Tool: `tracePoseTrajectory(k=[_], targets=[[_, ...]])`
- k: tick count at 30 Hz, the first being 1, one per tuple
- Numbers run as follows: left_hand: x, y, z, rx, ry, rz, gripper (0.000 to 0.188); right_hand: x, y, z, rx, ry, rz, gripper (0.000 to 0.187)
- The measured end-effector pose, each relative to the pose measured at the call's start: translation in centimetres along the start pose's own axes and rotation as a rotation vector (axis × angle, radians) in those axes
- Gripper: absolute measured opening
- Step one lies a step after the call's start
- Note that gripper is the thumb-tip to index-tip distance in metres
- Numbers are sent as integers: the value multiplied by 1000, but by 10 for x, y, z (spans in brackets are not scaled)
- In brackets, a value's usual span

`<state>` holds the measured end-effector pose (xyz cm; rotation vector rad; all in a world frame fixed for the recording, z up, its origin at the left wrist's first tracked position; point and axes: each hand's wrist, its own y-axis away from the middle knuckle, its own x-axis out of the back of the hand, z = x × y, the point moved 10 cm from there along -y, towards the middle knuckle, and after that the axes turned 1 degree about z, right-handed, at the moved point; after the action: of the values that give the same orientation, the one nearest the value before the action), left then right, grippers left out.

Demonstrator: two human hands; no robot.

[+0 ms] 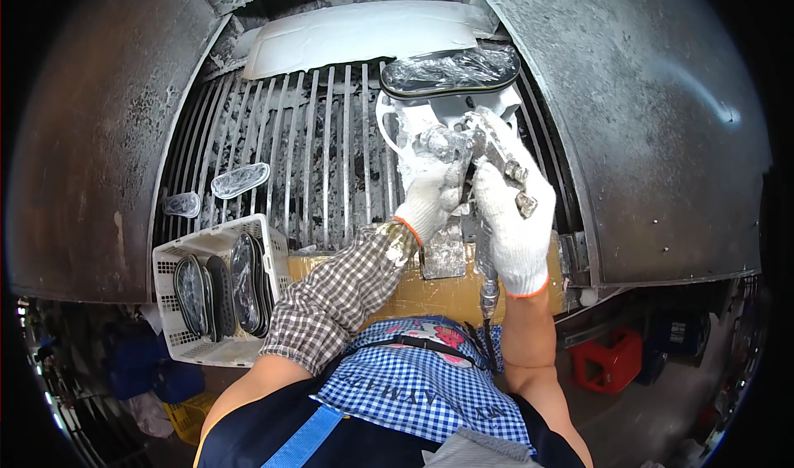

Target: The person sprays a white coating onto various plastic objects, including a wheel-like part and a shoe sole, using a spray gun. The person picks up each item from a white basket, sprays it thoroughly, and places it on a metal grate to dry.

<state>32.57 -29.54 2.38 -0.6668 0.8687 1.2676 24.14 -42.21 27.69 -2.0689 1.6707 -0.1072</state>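
Note:
In front of me, both gloved hands are close together over a metal grate. My right hand (pixel 517 207), in a white knit glove, is closed on a paint-crusted spray gun (pixel 514 170) with round knobs at its back. A hose (pixel 486 269) runs down from it toward my apron. My left hand (pixel 434 178), its glove fingers smeared grey, is curled against the gun's other side; its fingertips are partly hidden. Just beyond them, a film-covered dark shoe sole (pixel 451 72) lies across a white plastic holder (pixel 395 124).
A white crate (pixel 222 350) at the left holds several film-covered soles (pixel 250 286). Two small film-covered oblong pieces (pixel 240 181) lie on the grate bars (pixel 327 162). Behind is a white sheet (pixel 356 38). Metal walls (pixel 678 137) flank both sides; a red stool (pixel 608 360) stands lower right.

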Motion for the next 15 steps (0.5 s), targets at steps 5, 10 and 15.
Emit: tracePoseTrajectory(k=[5, 10, 15], targets=[[-42, 17, 25, -185, -662, 200, 29, 23, -8, 18, 79, 97, 111, 48], [-37, 18, 5, 75, -30, 297, 27, 34, -9, 21, 53, 43, 172, 47], [-16, 13, 2, 94, -125, 246, 33, 52, -7, 36, -8, -43, 220, 47]])
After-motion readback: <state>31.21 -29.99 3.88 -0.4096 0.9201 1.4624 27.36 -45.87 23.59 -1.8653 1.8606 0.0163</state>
